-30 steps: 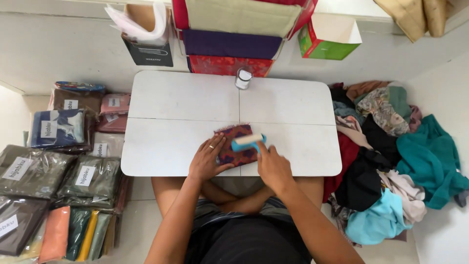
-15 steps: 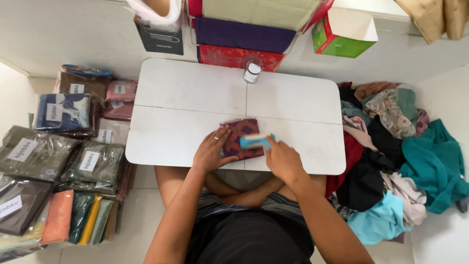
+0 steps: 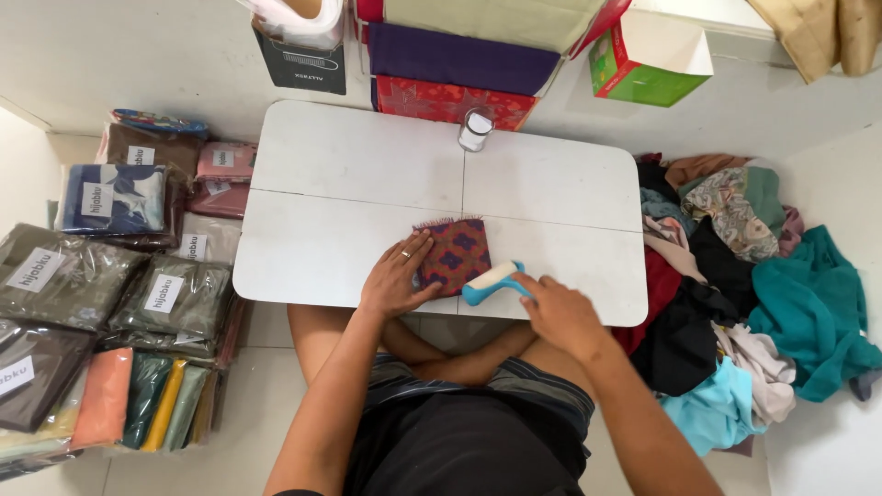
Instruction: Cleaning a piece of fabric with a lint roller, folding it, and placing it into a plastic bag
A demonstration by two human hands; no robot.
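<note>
Left hand point(image 3: 393, 280) lies flat and open, pinning the folded cloth point(image 3: 455, 254) at the desk's point(image 3: 349, 165) near edge; right hand point(image 3: 560, 312) grips the roller point(image 3: 491, 283) on the cloth's near corner, rolling looks midway

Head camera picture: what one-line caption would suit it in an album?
Left hand flat on a folded patterned cloth, right hand holding a blue lint roller on a white table.

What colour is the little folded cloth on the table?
The folded cloth is dark red with blue flowery shapes, seen from the head view.
</note>
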